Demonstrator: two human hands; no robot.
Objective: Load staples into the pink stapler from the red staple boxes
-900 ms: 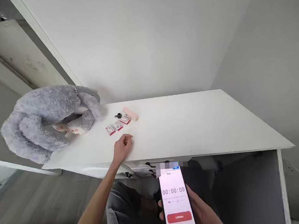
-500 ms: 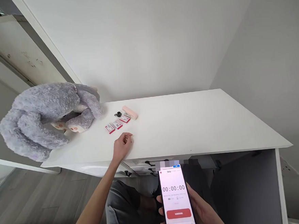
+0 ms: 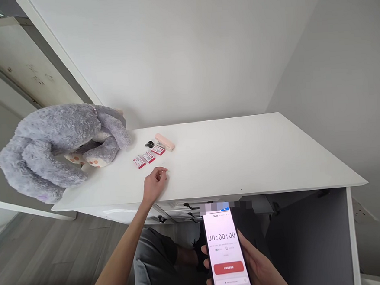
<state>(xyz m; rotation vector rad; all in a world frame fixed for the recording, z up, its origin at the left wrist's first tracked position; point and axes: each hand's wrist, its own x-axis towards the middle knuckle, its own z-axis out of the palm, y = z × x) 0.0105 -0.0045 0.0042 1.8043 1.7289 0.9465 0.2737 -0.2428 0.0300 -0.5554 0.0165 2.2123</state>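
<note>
Phone [image 3: 226,253], one: sitting in right hand [image 3: 257,266], fingers gripping its sides, below desk [image 3: 243,156] level; likely stiff, slick, fragile, wanting long-edge hold. Left hand [image 3: 154,183]: resting on desk, fingers curling loosely, seemingly empty. Also: red-and-white boxes [image 3: 148,157], three; pink stapler [image 3: 164,141], one; black item [image 3: 150,144], too small to identify, one; plush toy [image 3: 58,124], one.

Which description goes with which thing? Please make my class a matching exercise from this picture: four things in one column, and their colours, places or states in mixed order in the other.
Column one
1. Phone
2. Stapler
3. Plush toy
4. Left hand

Column two
A. Grey and fluffy, at the left end of the white tabletop
B. Curled, close to the red-and-white boxes
C. Held in the right hand
D. Pink, lying beside one of the boxes

Right pairs: 1-C, 2-D, 3-A, 4-B
</note>
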